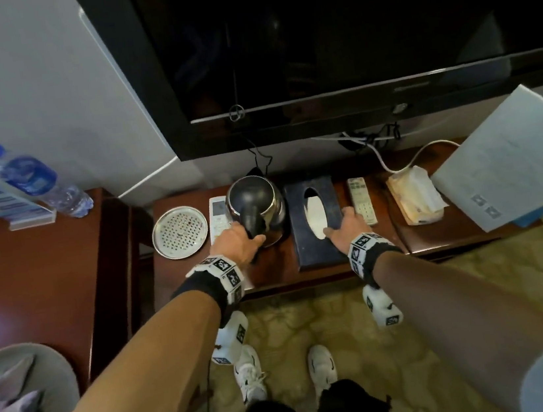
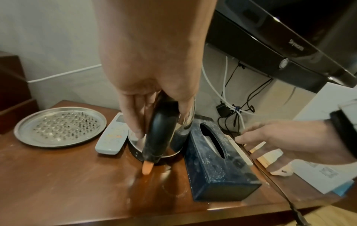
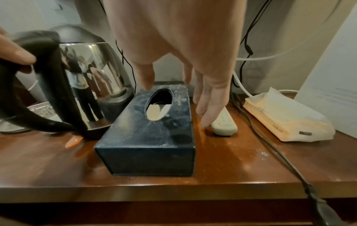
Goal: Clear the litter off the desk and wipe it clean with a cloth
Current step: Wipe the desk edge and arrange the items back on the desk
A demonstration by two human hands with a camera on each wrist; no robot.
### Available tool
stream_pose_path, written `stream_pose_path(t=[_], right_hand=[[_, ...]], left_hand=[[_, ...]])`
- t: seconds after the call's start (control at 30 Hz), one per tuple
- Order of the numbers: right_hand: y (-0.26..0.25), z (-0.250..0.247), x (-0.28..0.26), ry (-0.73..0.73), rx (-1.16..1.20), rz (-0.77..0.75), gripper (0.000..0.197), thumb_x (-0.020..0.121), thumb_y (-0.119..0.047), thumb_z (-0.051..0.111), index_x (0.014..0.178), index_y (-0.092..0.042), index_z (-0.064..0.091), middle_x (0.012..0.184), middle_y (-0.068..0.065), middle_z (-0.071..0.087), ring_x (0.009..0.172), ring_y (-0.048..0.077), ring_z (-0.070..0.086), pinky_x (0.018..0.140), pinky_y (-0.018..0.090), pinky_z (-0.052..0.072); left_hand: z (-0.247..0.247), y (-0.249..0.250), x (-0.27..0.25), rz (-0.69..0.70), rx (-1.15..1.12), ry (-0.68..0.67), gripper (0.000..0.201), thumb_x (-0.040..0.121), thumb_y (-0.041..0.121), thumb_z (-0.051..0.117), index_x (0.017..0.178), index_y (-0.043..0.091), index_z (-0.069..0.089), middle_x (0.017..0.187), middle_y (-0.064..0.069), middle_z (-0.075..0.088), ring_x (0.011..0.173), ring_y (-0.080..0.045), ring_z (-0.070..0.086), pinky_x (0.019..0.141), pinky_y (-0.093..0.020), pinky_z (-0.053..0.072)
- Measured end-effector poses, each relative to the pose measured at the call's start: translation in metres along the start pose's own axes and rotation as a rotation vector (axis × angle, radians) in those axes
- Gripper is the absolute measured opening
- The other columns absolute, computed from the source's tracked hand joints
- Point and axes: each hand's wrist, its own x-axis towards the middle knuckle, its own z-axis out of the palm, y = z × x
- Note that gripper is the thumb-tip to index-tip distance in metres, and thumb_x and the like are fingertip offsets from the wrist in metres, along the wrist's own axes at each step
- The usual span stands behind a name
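Steel kettle (image 1: pixel 256 207) on desk (image 1: pixel 272 271), handle gripped by left hand (image 1: pixel 239 244), right hand (image 1: pixel 347 227) spread slack over tissue box (image 1: pixel 315 224)

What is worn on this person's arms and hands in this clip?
Bare forearms and bare hands, no gloves. The left hand and right hand each have a black wristband carrying white cubes printed with black square markers; another marked white block hangs under each wrist.
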Motion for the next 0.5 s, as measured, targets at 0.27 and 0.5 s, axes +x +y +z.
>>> stream_pose_path(t=[0.27, 0.5], right_hand=[[-0.002, 0.006, 0.034, -0.106, -0.079, 0.015, 0.075, 0.095, -0.039, 0.056, 0.15, -0.009, 0.015, 0.145, 0.021, 0.04, 0.128, 0.042, 0.045, 0.103, 0.049, 0.041], [0.006, 0.019, 0.047, -0.123, -0.141, 0.037, 0.076, 0.096, -0.038, 0.053, 0.149, -0.01, 0.007, 0.131, 0.018, 0.054, 0.114, 0.04, 0.057, 0.095, 0.048, 0.049]], left_hand=[[0.005, 0.012, -0.008, -0.112, -0.158, 0.014, 0.054, 0.097, 0.04, 0.058, 0.133, 0.004, 0.043, 0.122, -0.02, 0.061, 0.111, -0.035, 0.06, 0.092, -0.036, 0.045], [0.003, 0.02, -0.012, -0.161, -0.173, -0.017, 0.052, 0.099, 0.037, 0.055, 0.135, 0.003, 0.039, 0.124, -0.02, 0.06, 0.112, -0.034, 0.058, 0.09, -0.036, 0.042]])
